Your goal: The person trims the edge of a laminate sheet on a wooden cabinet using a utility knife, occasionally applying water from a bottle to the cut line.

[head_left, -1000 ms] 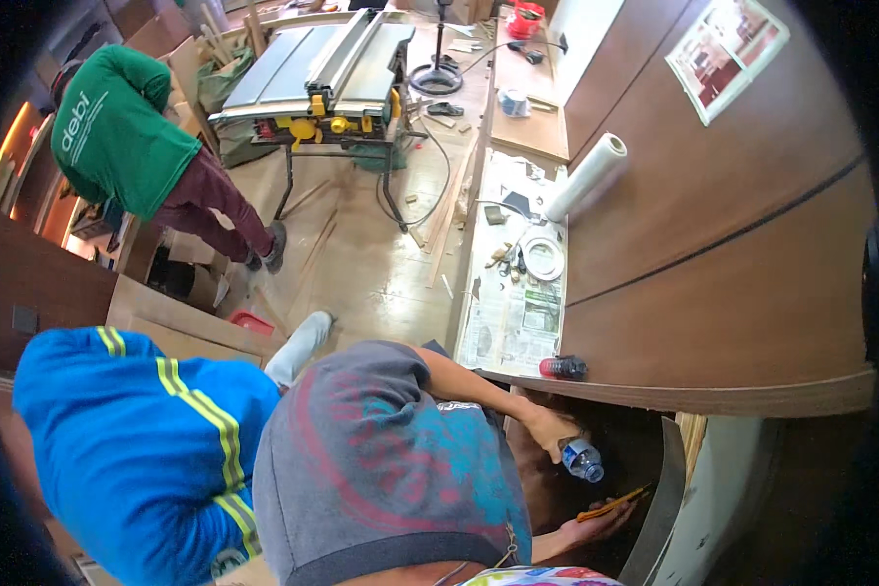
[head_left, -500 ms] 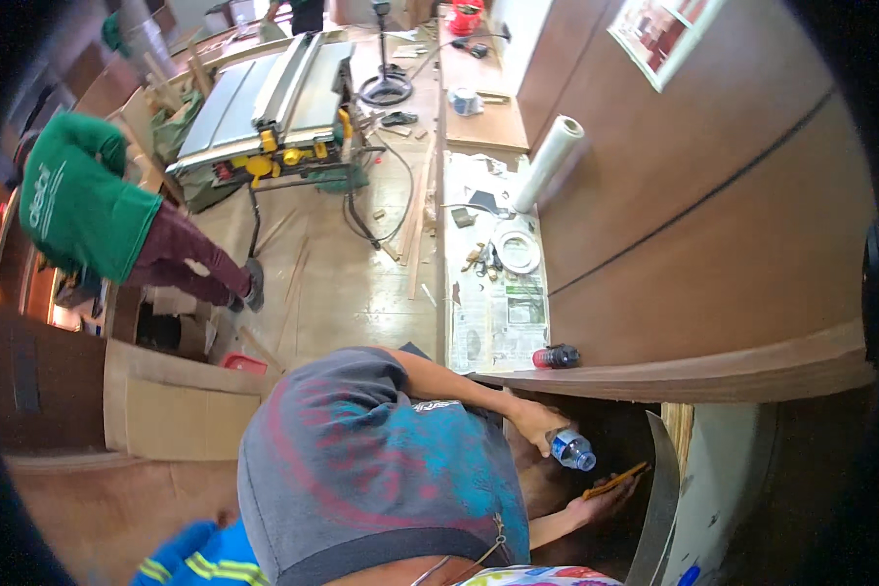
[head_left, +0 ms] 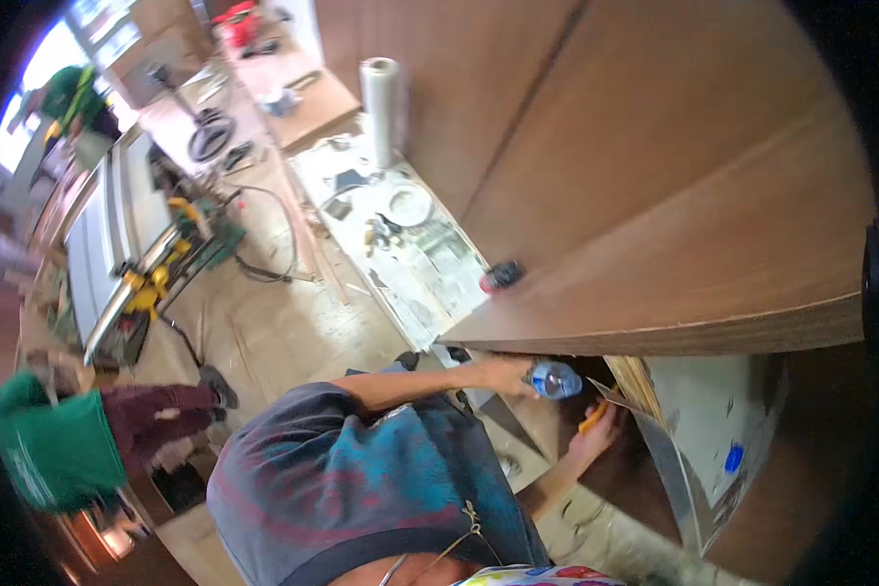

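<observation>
My left hand (head_left: 508, 376) is closed around a clear plastic bottle (head_left: 557, 381) with blue on it, tilted to the right. Below it, my right hand (head_left: 599, 437) grips a slim orange tool (head_left: 592, 418), which looks like a utility knife; its tip is blurred. Close by the tool is the upper corner of a thin grey sheet (head_left: 666, 474) that stands at a slant. Behind the sheet, a pale panel (head_left: 698, 400) has a small blue object (head_left: 733, 459) against it.
A brown wood panel (head_left: 674, 176) rises above my hands. On the paper-covered ledge (head_left: 430, 293) lie a dark red-and-black bottle (head_left: 501, 276), a white roll (head_left: 407, 205) and an upright film roll (head_left: 379, 112). A table saw (head_left: 132, 230) and a person in green (head_left: 59, 444) are at left.
The view has turned, so the saw and ledge sit further left. My hands have come closer together, and the orange tool has moved up beside the thin sheet's corner.
</observation>
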Tool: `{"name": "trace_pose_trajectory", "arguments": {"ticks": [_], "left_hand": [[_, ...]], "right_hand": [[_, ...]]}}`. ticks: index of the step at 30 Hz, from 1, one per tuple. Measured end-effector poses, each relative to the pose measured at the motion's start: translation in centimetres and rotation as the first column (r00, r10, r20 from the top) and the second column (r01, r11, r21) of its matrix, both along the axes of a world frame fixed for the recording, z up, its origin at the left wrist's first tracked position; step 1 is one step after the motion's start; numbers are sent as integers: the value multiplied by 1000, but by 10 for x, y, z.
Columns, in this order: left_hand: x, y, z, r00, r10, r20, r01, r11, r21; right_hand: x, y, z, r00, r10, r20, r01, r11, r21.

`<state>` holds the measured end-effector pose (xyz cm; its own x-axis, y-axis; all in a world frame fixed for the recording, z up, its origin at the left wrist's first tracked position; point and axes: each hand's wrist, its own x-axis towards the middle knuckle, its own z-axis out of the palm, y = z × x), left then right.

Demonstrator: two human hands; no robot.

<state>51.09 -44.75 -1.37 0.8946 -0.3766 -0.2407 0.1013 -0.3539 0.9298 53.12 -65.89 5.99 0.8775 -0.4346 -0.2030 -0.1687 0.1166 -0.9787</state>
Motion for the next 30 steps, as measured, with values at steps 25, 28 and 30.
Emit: {"name": "trace_pose_trajectory", "arguments": {"ticks": [25,28,30], "left_hand": [[-9,-47,-1,867,313,389,-220,939,-266],[-30,-43,-10,872,306,381,-244,948,-204],[-32,-42,-12,878,317,358,-278,947,-159]], "right_hand": [[-97,-55,16,959,249,139,-227,961,-159],[-118,-55,1,942,290,169,-279,956,-87],[-127,-58,-10,936,285,204,-277,958,-68]]}}
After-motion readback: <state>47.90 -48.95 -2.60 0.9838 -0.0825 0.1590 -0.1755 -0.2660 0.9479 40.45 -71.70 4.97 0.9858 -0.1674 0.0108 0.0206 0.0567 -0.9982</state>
